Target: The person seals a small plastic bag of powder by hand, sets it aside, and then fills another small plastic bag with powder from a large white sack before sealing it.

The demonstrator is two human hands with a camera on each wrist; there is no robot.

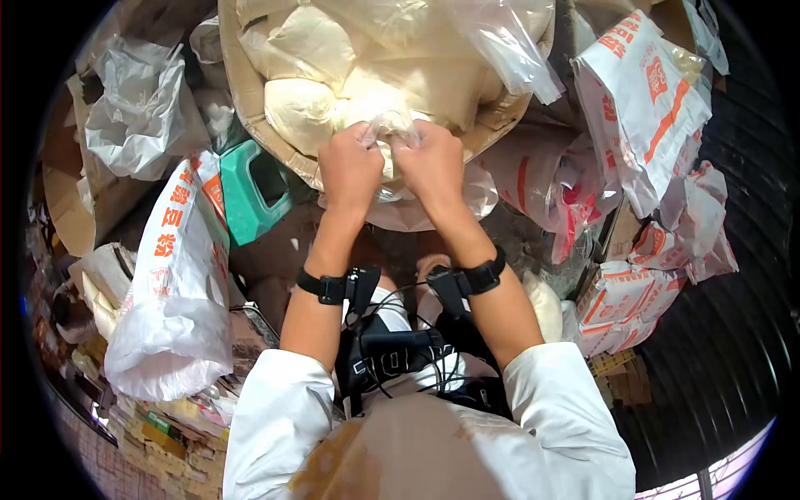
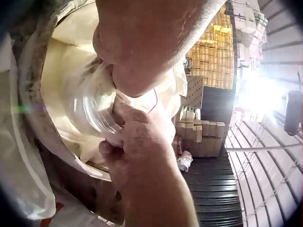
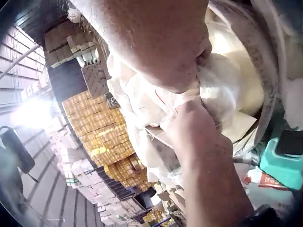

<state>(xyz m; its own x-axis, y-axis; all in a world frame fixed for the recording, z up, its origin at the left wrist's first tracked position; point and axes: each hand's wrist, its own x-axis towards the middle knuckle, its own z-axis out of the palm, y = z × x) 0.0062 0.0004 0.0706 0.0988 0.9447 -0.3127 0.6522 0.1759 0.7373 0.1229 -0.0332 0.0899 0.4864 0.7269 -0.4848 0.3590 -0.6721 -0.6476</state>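
Observation:
Side by side at the near rim of a large cardboard container (image 1: 287,158), both hands hold the gathered end of a clear plastic bag (image 1: 393,127). My left hand (image 1: 350,167) pinches one side of the plastic, its fingers curled in. Opposite it, my right hand (image 1: 432,162) grips the other side, a short gap away. Cream-coloured filled bags (image 1: 308,42) lie inside the container, just beyond the hands. In the left wrist view, the clear plastic (image 2: 87,104) stretches beside the fingers; the palms hide part of the grip.
Left of the container are a green jug (image 1: 250,196), a white printed sack (image 1: 179,258) and a crumpled plastic bag (image 1: 137,108). On the right stand another printed sack (image 1: 642,100) and stacked white-and-red packs (image 1: 629,300). Loose clear plastic (image 1: 512,50) hangs over the container's far right rim.

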